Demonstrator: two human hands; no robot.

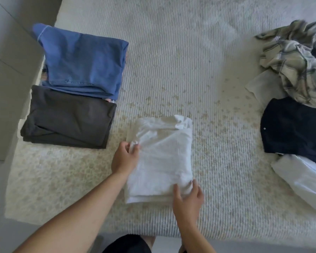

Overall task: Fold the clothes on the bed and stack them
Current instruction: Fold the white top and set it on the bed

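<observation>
- White folded garment (161,157): lies on the bed (190,61) directly ahead of the person, near the front edge; its long axis runs away from the person, toward the far side of the bed.
- Left hand (125,158): sits at the garment's left edge, about midway along it; its fingers (135,147) are curled onto a small bunch of white cloth, pinching it.
- Right hand (188,196): rests on the garment's near right corner, thumb and fingers closed around that corner's edge.
- Governing relation: both hands already touch the garment, one on each long side. The two folded piles lie to the left and farther away, so the left hand is the nearer one; judged from this, a move to stack would carry the garment leftward and away.
- Folded items, count two: a blue garment (84,64) and a dark grey garment (69,117), lying just beside each other, the grey one nearer the person.
- Unfolded items at the right, count at least four: a plaid shirt (295,59), a pale piece (263,86) partly under it, a dark navy garment (292,126) and a white garment (303,178); whether more lie beneath cannot be told.
</observation>
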